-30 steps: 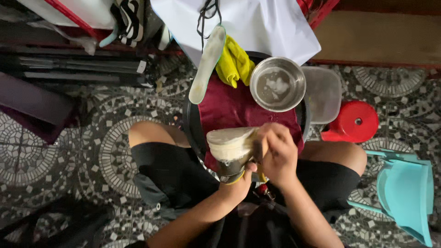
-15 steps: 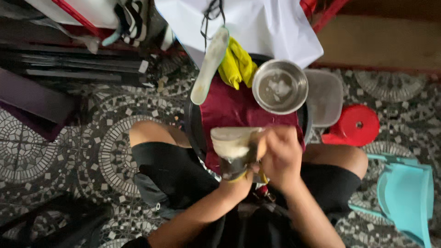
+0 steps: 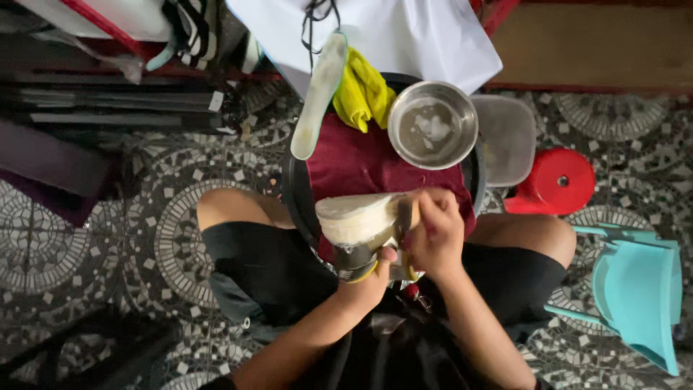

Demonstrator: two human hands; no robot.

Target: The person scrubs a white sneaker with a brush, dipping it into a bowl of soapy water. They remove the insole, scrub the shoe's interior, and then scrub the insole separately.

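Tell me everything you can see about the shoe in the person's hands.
The shoe is held sole-up over the lap, above a dark red cloth. Its pale cream sole looks like rubber; a dark upper with a yellow edge shows below. The left hand grips it from beneath, while the right hand presses against its right end.
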